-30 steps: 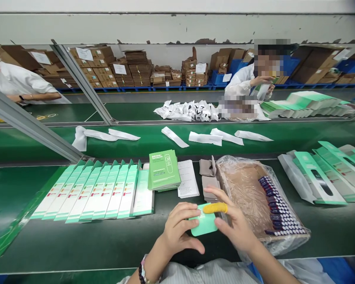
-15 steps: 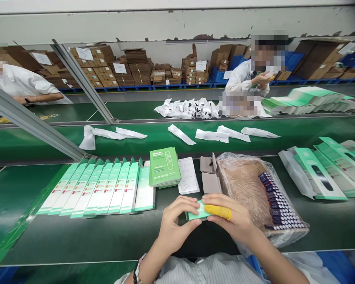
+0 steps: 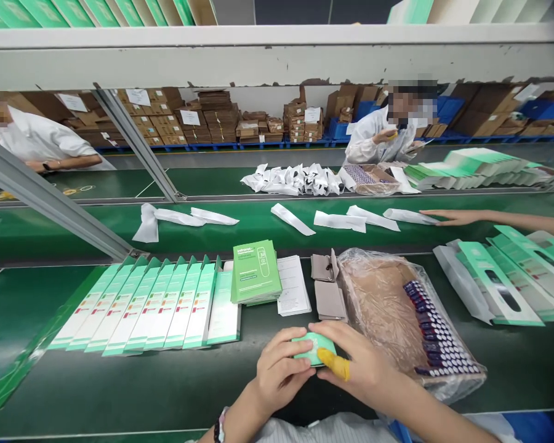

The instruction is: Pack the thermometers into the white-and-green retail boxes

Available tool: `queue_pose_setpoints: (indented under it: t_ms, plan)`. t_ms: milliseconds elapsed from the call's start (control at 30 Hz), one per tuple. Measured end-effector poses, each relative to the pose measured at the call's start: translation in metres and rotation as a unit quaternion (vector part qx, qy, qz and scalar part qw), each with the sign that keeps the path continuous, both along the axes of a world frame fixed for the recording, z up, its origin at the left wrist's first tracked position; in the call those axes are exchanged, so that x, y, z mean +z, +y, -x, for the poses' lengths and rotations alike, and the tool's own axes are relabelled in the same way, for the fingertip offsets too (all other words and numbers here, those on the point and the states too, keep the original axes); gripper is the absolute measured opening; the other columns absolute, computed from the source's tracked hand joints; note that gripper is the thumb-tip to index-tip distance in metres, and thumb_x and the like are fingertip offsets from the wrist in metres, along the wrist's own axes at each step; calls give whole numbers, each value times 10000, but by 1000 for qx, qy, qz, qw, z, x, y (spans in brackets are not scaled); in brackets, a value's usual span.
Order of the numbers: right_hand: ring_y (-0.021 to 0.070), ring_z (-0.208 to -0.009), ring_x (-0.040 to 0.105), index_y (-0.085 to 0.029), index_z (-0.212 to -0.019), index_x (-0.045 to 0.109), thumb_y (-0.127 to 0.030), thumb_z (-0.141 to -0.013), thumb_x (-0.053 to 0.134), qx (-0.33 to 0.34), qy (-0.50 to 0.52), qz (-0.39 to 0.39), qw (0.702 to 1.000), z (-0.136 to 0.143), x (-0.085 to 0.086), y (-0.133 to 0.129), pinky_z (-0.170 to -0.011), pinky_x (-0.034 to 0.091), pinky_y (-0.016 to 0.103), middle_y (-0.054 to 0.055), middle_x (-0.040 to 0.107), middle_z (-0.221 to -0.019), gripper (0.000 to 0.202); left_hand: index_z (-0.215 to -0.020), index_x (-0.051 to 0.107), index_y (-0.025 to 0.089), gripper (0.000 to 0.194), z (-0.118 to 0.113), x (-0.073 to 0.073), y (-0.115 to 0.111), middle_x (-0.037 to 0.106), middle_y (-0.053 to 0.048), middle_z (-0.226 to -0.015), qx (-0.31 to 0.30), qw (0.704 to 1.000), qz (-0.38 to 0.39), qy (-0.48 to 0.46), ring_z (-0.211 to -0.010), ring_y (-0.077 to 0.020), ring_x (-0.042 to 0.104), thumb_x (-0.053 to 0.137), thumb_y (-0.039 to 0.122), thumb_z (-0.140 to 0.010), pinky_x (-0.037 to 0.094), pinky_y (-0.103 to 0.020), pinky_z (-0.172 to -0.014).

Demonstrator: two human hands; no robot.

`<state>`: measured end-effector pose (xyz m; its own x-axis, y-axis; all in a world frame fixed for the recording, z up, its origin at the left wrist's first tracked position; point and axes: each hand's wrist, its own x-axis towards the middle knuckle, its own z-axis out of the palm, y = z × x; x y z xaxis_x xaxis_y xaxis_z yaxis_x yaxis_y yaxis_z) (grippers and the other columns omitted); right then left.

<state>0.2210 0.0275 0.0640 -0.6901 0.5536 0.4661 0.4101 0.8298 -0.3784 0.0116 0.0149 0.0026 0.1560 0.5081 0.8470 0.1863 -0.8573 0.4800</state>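
Note:
Between my two hands is a small green box point(image 3: 322, 342), seen from its end, held low over the dark green work surface. My left hand point(image 3: 281, 364) has its fingers curled over the left side of the box, thumb below. My right hand point(image 3: 357, 360), with a yellow cover on one finger, grips the right side. Much of the box is hidden by the fingers. Just beyond lie grey-beige folded pieces point(image 3: 329, 300), printed leaflets point(image 3: 293, 286) and a stack of green booklets point(image 3: 257, 271).
To the left, several green-and-white cartons point(image 3: 161, 304) lean in a row. A plastic-lined tray point(image 3: 378, 307) holds batteries point(image 3: 436, 332) at right, beside opened cartons point(image 3: 498, 283). White pouches point(image 3: 292, 219) lie on the belt point(image 3: 249, 231); another person's hand point(image 3: 457, 216) reaches one. Two people sit opposite.
The view has tilted up. My hands still hold the green box, its end now turned more toward me. Another person's arm has come in from the right, over the belt.

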Motion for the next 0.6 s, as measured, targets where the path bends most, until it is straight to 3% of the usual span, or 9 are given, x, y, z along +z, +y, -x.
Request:
queue_pose_setpoints:
  t_ms: [67,133,200,267,333,433,500,600]
  plan:
    - [227,-1075,654,-262,-1250,591,-247,-931,608,-7,-26,49,998,3,7,1,-912,575,354,76,683,-1203,320,-1049,629,221,123,2,-1,-4,760,-102,-1057,-9,1000,19,16,-1156,-264,659,597,240,-932,536,-495,-999]
    - [220,-989,677,-276,-1257,588,-243,-906,638,-4,-4,78,997,1,19,11,-859,589,345,56,707,-1113,356,-1170,602,224,248,9,0,-10,720,-136,-1188,-5,999,44,15,-1256,-298,590,552,332,-952,427,-578,-1092]
    - [231,-1016,673,-275,-1238,595,-243,-877,676,-61,138,58,987,-5,34,31,-892,578,371,60,699,-1114,372,-1294,534,227,360,18,-1,-17,646,-147,-1322,17,998,52,-34,-1333,-309,516,527,354,-958,362,-596,-1132]
    - [239,-1113,643,-270,-1237,575,-239,-854,707,-161,359,31,919,-10,49,64,-972,541,399,65,670,-1176,407,-1332,499,222,380,26,-3,-23,614,-137,-1359,41,992,59,-107,-1342,-294,505,521,299,-960,385,-545,-1131]
    - [220,-1129,636,-288,-1277,512,-233,-802,766,-222,514,119,820,-7,57,105,-994,528,388,41,652,-1204,541,-1290,529,209,326,33,-6,-25,648,-128,-1284,44,984,95,-147,-1258,-272,576,498,227,-965,466,-466,-1072]
    - [191,-975,685,-317,-1332,430,-172,-755,803,-222,511,403,726,18,53,169,-882,587,375,9,664,-1160,703,-1175,603,216,245,35,-7,-24,706,-109,-1080,0,975,168,-147,-1010,-235,684,472,183,-971,569,-371,-885]
    - [196,-901,690,-251,-1313,466,-158,-828,737,-230,474,494,692,46,42,207,-803,608,399,42,668,-1126,564,-1134,624,236,228,34,-6,-21,712,-94,-997,-36,972,192,-133,-887,-213,696,483,174,-966,577,-335,-791]
    - [201,-931,667,-169,-1251,555,-246,-935,637,-253,444,559,653,93,23,253,-773,596,388,81,633,-1168,335,-1115,634,255,226,30,-4,-18,715,-97,-979,-75,972,199,-97,-845,-212,698,505,170,-951,562,-331,-763]
